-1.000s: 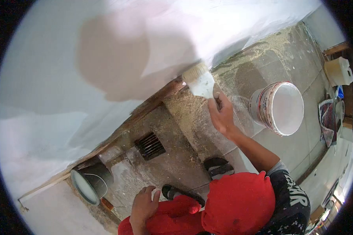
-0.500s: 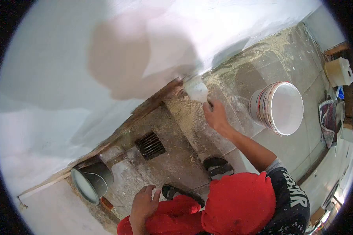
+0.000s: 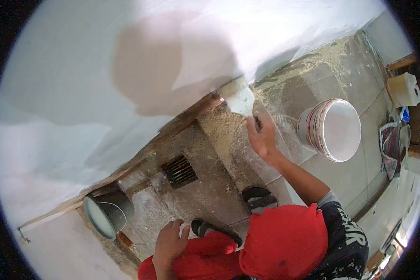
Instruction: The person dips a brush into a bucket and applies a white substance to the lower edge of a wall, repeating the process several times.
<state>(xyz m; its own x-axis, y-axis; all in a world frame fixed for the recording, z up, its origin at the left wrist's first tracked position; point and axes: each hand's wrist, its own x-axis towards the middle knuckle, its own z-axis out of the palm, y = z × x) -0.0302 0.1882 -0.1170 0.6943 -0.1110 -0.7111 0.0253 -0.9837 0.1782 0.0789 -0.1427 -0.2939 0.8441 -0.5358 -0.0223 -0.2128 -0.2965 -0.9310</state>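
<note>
In my right hand (image 3: pixel 264 139) is a wide, pale paintbrush (image 3: pixel 240 100), gripped by its handle with the fingers wrapped round. The bristles reach up to the bottom edge of the white wall (image 3: pixel 191 28), just above the floor. My left hand (image 3: pixel 172 240) rests over my red-clad knee (image 3: pixel 200 254) and holds nothing, its fingers apart. To the right of the brush, a large white bucket (image 3: pixel 305 128) stands on the floor tiles, its mouth turned towards me. Its inside looks white.
A floor drain grate (image 3: pixel 179 171) lies below the wall. Beside the wall at lower left is a grey bucket (image 3: pixel 119 205) with pale contents and a wire handle. A cream container (image 3: pixel 401 88) and a crumpled cloth (image 3: pixel 389 147) sit at far right.
The paintbrush has turned and moved slightly up along the wall's base, so its bristles now show. My right hand has shifted slightly right and down. The left hand stays nearly still.
</note>
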